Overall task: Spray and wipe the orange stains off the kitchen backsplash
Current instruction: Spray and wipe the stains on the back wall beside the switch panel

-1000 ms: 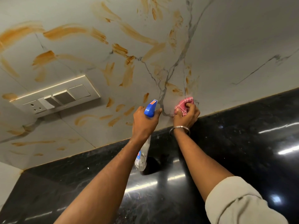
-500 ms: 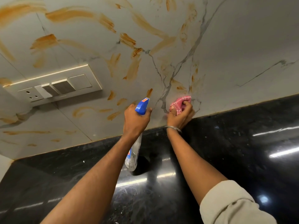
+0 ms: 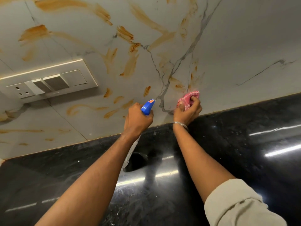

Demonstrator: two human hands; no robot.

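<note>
The white marble backsplash (image 3: 244,38) carries many orange stains (image 3: 130,66), thickest on its left and middle. My left hand (image 3: 136,121) grips a clear spray bottle (image 3: 147,106) with a blue head, nozzle close to the wall. My right hand (image 3: 189,111) presses a bunched pink cloth (image 3: 189,97) against the wall low down, just above the counter, under faint orange streaks. The bottle's body hangs behind my left wrist, mostly hidden.
A white switch and socket panel (image 3: 48,80) sits on the wall at the left. A glossy black stone counter (image 3: 244,152) runs below the backsplash. A metal bangle (image 3: 180,124) circles my right wrist.
My right hand has shifted the pink cloth a little to the right along the wall's lower edge. The left hand keeps the bottle in the same spot near the wall.
</note>
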